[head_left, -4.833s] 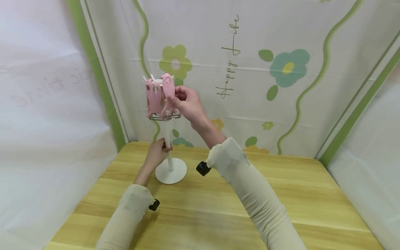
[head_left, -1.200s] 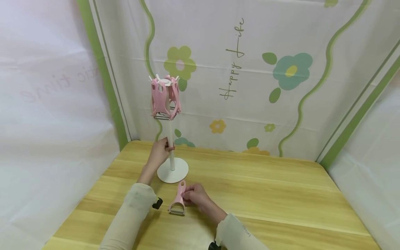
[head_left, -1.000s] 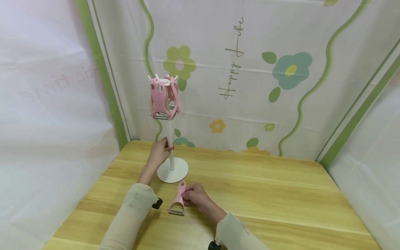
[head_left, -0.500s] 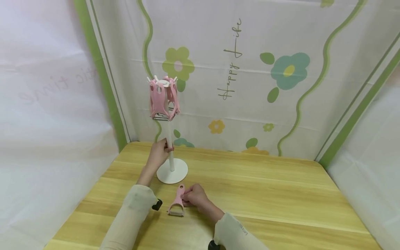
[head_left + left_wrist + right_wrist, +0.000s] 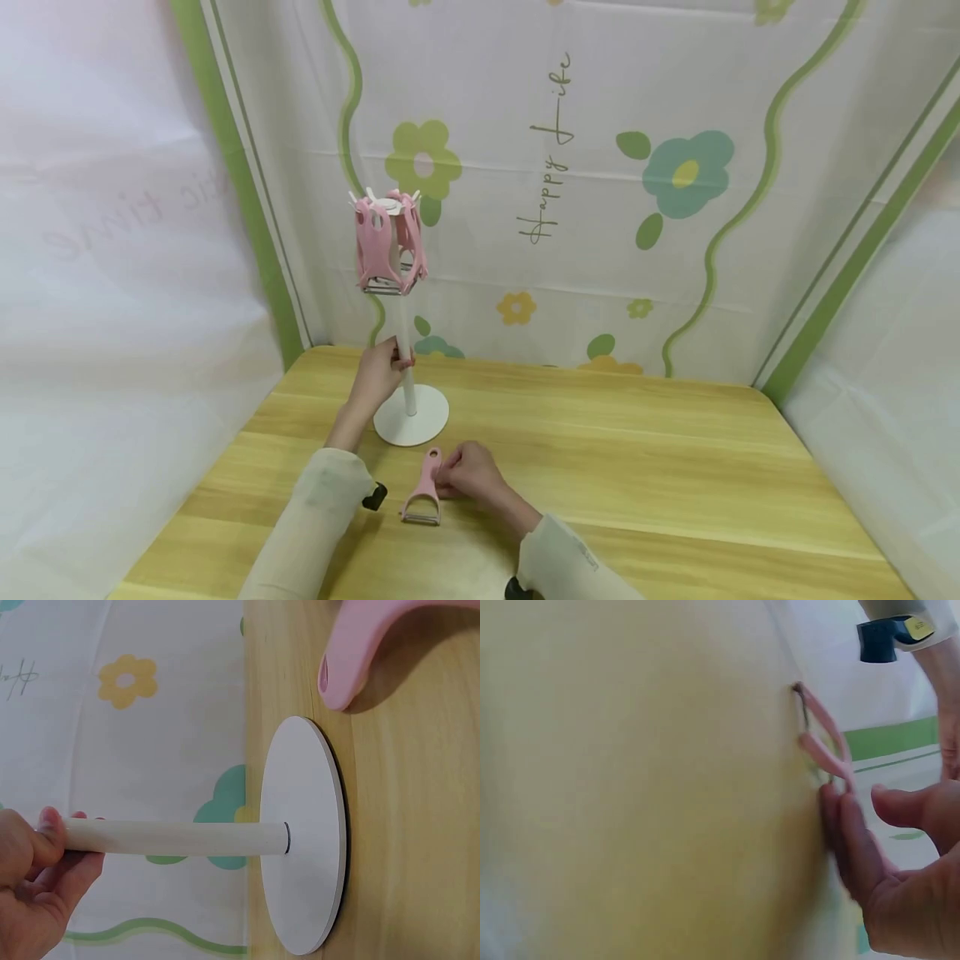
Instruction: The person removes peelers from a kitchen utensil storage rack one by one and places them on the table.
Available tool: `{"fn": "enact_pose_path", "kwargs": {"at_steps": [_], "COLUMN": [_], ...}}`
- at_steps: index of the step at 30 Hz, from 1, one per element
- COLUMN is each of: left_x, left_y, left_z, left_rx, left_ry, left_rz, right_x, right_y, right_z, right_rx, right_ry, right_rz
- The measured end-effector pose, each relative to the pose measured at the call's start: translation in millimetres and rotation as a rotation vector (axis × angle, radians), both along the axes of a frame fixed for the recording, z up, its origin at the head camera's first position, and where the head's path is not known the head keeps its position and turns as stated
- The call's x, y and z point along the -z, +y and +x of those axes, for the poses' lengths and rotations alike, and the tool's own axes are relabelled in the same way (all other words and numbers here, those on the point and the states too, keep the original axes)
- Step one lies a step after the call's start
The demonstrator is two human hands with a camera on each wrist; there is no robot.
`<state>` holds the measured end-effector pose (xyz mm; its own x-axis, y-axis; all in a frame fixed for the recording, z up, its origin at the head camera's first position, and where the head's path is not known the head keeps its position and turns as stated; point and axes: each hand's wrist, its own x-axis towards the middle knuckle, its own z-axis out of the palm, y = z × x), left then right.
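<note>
L hand (image 5: 377, 372) grips white stand (image 5: 402, 321) by pole; steady it w/ base (image 5: 429, 421) flat on surface (image 5: 637, 467). Pink peeler (image 5: 427, 482): base's 6 o'clock, blade (image 5: 421, 519) twd 6. R hand (image 5: 472, 472) touches handle (image 5: 430, 467) from 3 o'clock; pinch unclear. Fingers off blade.

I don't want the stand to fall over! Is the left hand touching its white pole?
Touching. The left wrist view shows the left hand holding the white pole, thumb and fingers closed on its side.

Smooth plastic peeler (image 5: 428, 481), shiny metal blade (image 5: 420, 519) — smooth matt stand (image 5: 409, 393) — wood-grained tabletop (image 5: 637, 467), faintly glossy
</note>
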<state>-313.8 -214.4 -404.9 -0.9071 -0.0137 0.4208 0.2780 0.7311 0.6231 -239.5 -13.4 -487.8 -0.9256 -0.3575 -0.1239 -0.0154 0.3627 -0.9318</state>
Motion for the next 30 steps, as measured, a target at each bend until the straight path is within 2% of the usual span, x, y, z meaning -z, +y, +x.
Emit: {"fn": "enact_pose_path", "kwargs": {"at_steps": [2,5,14,23,30], "left_x": [0.4,0.1,-1.1,-0.4,1.3], "left_y": [-0.5,-1.0,-0.2,-0.2,-1.8], "left_z": [-0.2,0.0,0.6,-1.0,-2.3], "left_rx": [-0.003,-0.012,-0.001,0.001,0.004], "left_ry": [-0.001,-0.003,-0.013,-0.015,-0.012], "left_rz": [0.002,0.005,-0.002,0.001,0.000], "right_x": [-7.0,-20.5,-62.6,-109.3,-136.3], "right_y": [4,12,31,35,31], "right_z": [-2.4,-7.3,-17.2,-24.5,-27.5], "right_rx": [-0.033,-0.073,-0.089,-0.040,-0.035], "right_ry": [0.083,0.184,0.199,0.246,0.286], "right_rz": [0.093,0.177,-0.009,-0.068,-0.150]}}
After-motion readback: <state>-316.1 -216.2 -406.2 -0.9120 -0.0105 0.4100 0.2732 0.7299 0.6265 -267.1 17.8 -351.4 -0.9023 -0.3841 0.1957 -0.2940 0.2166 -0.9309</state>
